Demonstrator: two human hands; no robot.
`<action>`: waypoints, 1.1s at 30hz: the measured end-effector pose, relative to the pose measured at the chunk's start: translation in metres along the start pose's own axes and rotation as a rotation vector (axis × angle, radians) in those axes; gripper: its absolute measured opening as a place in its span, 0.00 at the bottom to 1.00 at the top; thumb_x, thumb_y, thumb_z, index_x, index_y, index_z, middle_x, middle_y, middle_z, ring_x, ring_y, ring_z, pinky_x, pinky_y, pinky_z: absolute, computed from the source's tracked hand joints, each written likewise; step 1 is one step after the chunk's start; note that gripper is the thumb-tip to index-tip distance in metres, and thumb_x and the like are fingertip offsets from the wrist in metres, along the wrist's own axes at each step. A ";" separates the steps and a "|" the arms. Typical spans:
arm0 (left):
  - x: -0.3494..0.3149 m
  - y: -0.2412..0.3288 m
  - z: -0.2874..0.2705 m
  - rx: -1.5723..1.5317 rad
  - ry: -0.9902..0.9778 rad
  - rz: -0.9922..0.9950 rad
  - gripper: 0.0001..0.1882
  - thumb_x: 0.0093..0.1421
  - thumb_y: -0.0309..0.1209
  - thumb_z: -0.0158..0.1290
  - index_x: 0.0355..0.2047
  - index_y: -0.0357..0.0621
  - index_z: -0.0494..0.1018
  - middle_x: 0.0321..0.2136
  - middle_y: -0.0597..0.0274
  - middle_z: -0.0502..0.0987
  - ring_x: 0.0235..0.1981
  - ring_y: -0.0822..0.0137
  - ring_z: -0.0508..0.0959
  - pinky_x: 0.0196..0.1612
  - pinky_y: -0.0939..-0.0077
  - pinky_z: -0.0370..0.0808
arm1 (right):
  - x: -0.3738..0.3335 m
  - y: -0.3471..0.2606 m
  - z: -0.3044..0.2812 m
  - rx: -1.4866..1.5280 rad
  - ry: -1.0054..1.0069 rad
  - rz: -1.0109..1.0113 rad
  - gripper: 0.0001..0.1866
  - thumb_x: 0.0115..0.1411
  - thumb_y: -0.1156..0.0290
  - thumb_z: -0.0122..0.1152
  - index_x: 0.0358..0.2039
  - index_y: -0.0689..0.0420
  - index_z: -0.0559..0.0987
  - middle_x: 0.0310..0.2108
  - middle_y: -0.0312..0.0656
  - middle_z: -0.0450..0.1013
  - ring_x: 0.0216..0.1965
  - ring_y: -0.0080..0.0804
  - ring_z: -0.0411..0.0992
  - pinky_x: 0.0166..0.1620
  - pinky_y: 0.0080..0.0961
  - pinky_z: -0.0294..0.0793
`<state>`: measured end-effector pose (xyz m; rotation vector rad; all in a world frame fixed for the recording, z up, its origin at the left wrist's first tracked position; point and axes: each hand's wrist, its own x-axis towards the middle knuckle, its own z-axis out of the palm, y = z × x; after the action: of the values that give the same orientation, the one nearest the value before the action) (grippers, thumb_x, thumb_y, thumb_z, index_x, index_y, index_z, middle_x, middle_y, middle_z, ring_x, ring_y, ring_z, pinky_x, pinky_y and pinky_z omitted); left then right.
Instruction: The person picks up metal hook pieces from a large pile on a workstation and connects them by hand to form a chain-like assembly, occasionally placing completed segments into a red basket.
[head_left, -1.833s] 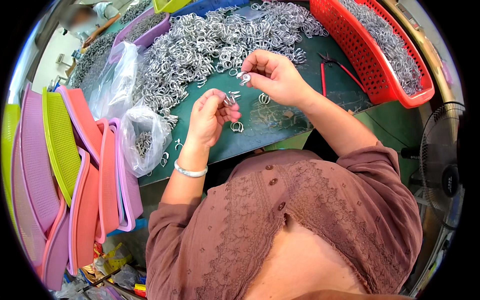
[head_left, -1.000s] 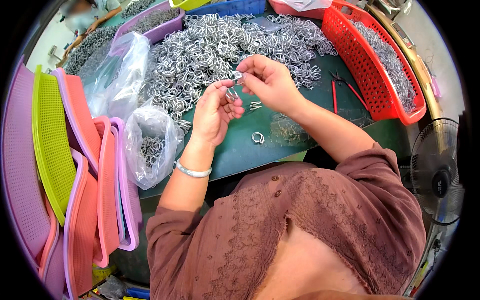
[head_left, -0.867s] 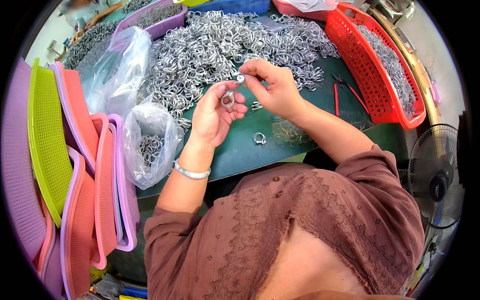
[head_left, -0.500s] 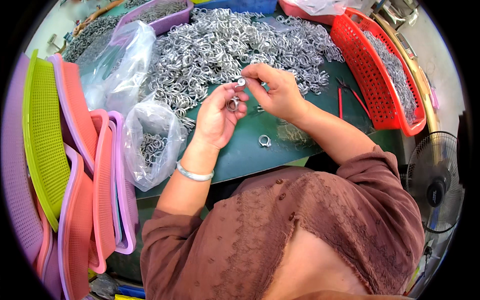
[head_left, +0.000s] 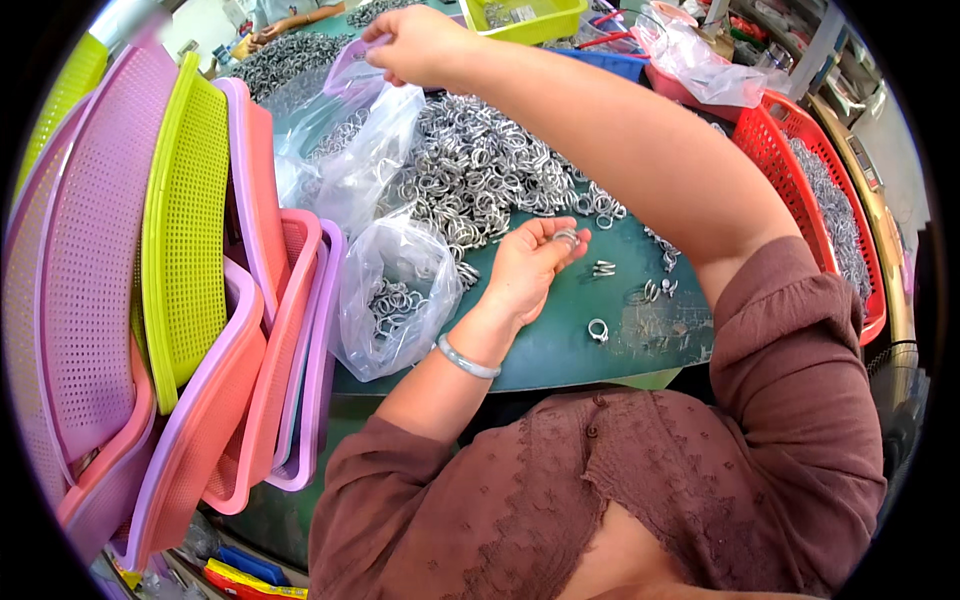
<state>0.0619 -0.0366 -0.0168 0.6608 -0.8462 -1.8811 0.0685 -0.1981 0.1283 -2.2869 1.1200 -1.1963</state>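
Green tbl: big metal-ring pile mid, purple basket behind-left. R hand out by basket, fingers half-curled, can't tell if holding anything. L hand, nr pile front, pinching metal ring btwn thumb + fingers.

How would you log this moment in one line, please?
left hand: holding at least one metal ring | right hand: near purple basket, grip unclear | table: ring pile, plastic bag of rings
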 end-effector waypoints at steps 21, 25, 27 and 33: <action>-0.018 -0.037 0.055 0.097 -0.073 0.014 0.08 0.53 0.24 0.47 0.35 0.38 0.67 0.27 0.64 0.72 0.24 0.74 0.72 0.27 0.81 0.72 | -0.319 0.023 -0.118 0.524 0.087 0.279 0.14 0.46 0.80 0.55 0.37 0.63 0.71 0.30 0.36 0.70 0.29 0.18 0.67 0.32 0.15 0.67; -0.021 -0.043 0.069 0.101 -0.049 -0.065 0.05 0.53 0.24 0.47 0.32 0.39 0.67 0.27 0.64 0.71 0.24 0.73 0.72 0.25 0.82 0.72 | -0.328 0.023 -0.125 0.443 0.081 0.228 0.19 0.44 0.81 0.57 0.40 0.60 0.70 0.33 0.34 0.68 0.29 0.17 0.64 0.30 0.15 0.65; -0.021 -0.045 0.073 0.123 -0.052 -0.087 0.05 0.53 0.23 0.47 0.32 0.40 0.67 0.27 0.64 0.71 0.23 0.73 0.72 0.25 0.82 0.72 | -0.333 0.024 -0.128 0.452 0.052 0.248 0.20 0.45 0.82 0.57 0.42 0.59 0.70 0.34 0.33 0.67 0.31 0.16 0.64 0.32 0.15 0.64; -0.023 -0.048 0.080 0.166 -0.061 -0.104 0.05 0.53 0.22 0.47 0.31 0.39 0.67 0.25 0.64 0.71 0.21 0.74 0.71 0.23 0.83 0.71 | -0.343 0.030 -0.128 0.560 0.091 0.260 0.20 0.45 0.81 0.57 0.42 0.59 0.70 0.33 0.33 0.69 0.30 0.15 0.65 0.32 0.15 0.65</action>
<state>-0.0131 0.0214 -0.0028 0.7651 -1.0326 -1.9461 -0.1653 0.0548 0.0001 -1.6329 0.9262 -1.3142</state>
